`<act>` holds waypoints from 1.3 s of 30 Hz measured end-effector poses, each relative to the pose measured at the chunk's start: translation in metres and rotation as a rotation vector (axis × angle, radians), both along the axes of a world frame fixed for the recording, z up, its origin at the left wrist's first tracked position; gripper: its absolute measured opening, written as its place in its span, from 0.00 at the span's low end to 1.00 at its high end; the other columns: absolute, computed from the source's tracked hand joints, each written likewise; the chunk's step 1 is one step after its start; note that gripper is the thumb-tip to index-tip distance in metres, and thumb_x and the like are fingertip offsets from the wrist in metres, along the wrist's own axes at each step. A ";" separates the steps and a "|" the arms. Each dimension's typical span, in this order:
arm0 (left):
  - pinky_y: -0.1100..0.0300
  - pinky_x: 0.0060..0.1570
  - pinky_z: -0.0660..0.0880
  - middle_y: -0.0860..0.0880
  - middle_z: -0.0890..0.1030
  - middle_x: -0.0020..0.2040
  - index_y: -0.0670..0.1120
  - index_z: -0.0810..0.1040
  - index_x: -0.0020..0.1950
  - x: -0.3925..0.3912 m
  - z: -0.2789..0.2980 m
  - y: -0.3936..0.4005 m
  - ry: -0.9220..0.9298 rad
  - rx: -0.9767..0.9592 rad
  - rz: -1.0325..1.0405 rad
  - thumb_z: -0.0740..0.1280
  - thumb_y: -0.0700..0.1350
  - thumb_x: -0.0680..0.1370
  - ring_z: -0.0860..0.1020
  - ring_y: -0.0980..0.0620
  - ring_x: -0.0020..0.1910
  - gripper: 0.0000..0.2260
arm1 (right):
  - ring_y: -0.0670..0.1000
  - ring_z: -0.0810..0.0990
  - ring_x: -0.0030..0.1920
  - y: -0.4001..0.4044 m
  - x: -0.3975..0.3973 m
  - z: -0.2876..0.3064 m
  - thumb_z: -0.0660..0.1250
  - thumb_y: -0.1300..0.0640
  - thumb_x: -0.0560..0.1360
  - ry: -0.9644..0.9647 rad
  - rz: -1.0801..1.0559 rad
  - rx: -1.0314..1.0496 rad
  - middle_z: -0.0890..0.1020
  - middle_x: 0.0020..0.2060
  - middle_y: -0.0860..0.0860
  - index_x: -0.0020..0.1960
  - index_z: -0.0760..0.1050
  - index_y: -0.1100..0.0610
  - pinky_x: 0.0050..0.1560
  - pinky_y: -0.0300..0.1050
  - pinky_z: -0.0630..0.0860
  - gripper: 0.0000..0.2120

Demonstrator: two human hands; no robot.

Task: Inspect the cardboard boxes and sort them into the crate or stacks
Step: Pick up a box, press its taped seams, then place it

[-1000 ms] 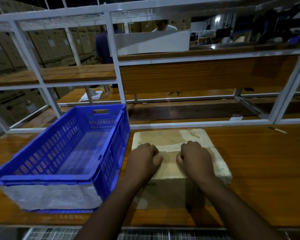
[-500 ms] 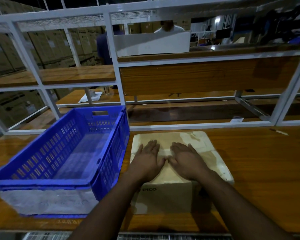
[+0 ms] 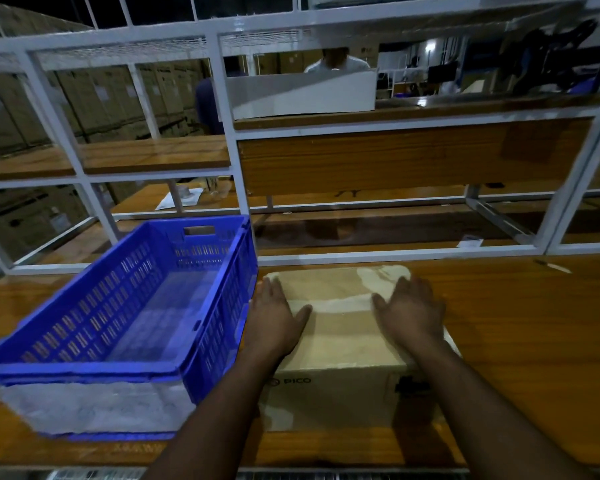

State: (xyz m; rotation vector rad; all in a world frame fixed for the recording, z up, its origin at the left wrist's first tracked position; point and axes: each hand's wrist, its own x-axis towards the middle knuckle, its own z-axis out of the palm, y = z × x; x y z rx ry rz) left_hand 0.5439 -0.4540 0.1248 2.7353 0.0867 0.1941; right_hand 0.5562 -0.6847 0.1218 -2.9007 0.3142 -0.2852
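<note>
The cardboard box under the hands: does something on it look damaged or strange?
Yes. The cardboard box has pale patches across its top, toward the far edge and right corner, as if the surface layer was peeled off. The left hand and right hand lie flat on it.

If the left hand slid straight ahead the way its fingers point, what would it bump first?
Probably the white frame rail behind the box. The left hand lies flat on the box top, nothing between, though depth is unclear.
</note>
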 end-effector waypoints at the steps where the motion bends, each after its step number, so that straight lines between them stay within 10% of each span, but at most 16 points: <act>1: 0.47 0.75 0.61 0.43 0.55 0.82 0.43 0.50 0.83 -0.001 0.001 0.002 0.021 -0.094 0.059 0.62 0.66 0.79 0.55 0.44 0.81 0.43 | 0.60 0.65 0.73 -0.004 -0.001 0.001 0.54 0.35 0.79 0.002 -0.063 0.021 0.66 0.74 0.59 0.77 0.60 0.58 0.70 0.59 0.67 0.35; 6: 0.52 0.54 0.74 0.45 0.74 0.71 0.45 0.61 0.77 -0.009 0.004 0.009 0.025 -0.226 0.137 0.69 0.68 0.74 0.76 0.43 0.66 0.41 | 0.58 0.78 0.58 -0.009 -0.010 0.006 0.63 0.39 0.78 -0.072 -0.071 0.139 0.78 0.60 0.58 0.73 0.62 0.58 0.49 0.50 0.77 0.31; 16: 0.48 0.68 0.68 0.50 0.63 0.79 0.54 0.48 0.83 -0.052 0.015 0.004 -0.448 -0.469 0.095 0.78 0.63 0.66 0.65 0.48 0.76 0.55 | 0.59 0.67 0.70 -0.012 -0.053 0.022 0.74 0.43 0.73 -0.546 -0.044 0.478 0.65 0.72 0.57 0.81 0.42 0.48 0.61 0.58 0.73 0.51; 23: 0.49 0.56 0.74 0.45 0.61 0.76 0.58 0.44 0.82 -0.065 0.011 0.011 -0.402 -0.425 0.097 0.78 0.64 0.64 0.66 0.43 0.72 0.58 | 0.62 0.71 0.62 -0.014 -0.064 0.006 0.79 0.45 0.66 -0.338 -0.029 0.474 0.60 0.68 0.58 0.77 0.30 0.41 0.45 0.51 0.75 0.63; 27: 0.55 0.50 0.72 0.47 0.61 0.74 0.55 0.51 0.82 -0.069 0.010 0.013 -0.414 -0.364 0.087 0.70 0.72 0.63 0.66 0.47 0.71 0.53 | 0.62 0.68 0.66 -0.013 -0.070 0.002 0.78 0.42 0.67 -0.374 -0.060 0.482 0.60 0.70 0.58 0.80 0.38 0.48 0.51 0.55 0.76 0.58; 30: 0.47 0.66 0.72 0.49 0.62 0.76 0.53 0.57 0.81 -0.062 0.017 0.012 -0.486 -0.247 0.073 0.68 0.74 0.65 0.62 0.49 0.75 0.50 | 0.61 0.63 0.72 -0.008 -0.070 0.010 0.75 0.40 0.69 -0.493 -0.002 0.443 0.58 0.74 0.58 0.80 0.46 0.52 0.64 0.61 0.72 0.53; 35: 0.37 0.78 0.43 0.52 0.69 0.76 0.51 0.68 0.76 -0.056 0.037 -0.004 -0.537 0.158 -0.107 0.57 0.77 0.72 0.53 0.52 0.81 0.41 | 0.54 0.67 0.74 0.005 -0.063 0.026 0.54 0.29 0.75 -0.550 0.182 0.103 0.73 0.71 0.54 0.70 0.72 0.55 0.78 0.63 0.43 0.36; 39: 0.48 0.80 0.52 0.52 0.71 0.76 0.51 0.68 0.77 -0.054 0.039 -0.012 -0.436 0.281 -0.178 0.53 0.76 0.74 0.62 0.55 0.78 0.40 | 0.51 0.70 0.72 0.011 -0.059 0.029 0.43 0.29 0.78 -0.450 0.219 0.024 0.77 0.68 0.52 0.68 0.76 0.54 0.78 0.58 0.50 0.39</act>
